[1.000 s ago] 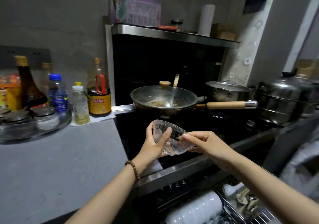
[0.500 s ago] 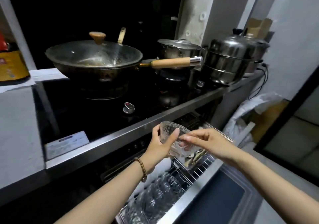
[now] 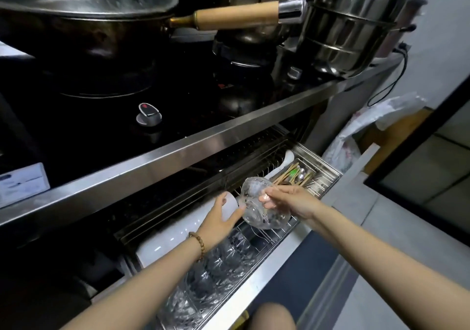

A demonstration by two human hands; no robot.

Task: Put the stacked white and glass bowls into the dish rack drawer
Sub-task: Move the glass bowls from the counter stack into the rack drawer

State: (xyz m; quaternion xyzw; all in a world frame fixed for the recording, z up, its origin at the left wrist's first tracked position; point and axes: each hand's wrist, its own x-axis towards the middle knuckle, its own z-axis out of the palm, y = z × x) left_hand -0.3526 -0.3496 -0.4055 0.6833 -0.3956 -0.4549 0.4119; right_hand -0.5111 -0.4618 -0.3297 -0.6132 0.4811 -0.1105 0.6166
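Lower centre: your left hand (image 3: 220, 219), fingers spread, lies over the racked white bowls (image 3: 175, 231); just right, your right hand (image 3: 295, 200) pinches the tilted glass bowl (image 3: 264, 218) by its rim above the open dish rack drawer (image 3: 274, 256)

Hard to make out here
The wok (image 3: 76, 32) runs off the top and left edges; the left hand (image 3: 218, 221) covers part of the white bowls (image 3: 173, 233); racked glass bowls (image 3: 203, 279) blur together.

Tilted glass bowl (image 3: 256, 211) pinched by right hand (image 3: 292, 202) above dish rack drawer (image 3: 329, 177), left hand (image 3: 218, 224) spread over white bowls (image 3: 175, 233)
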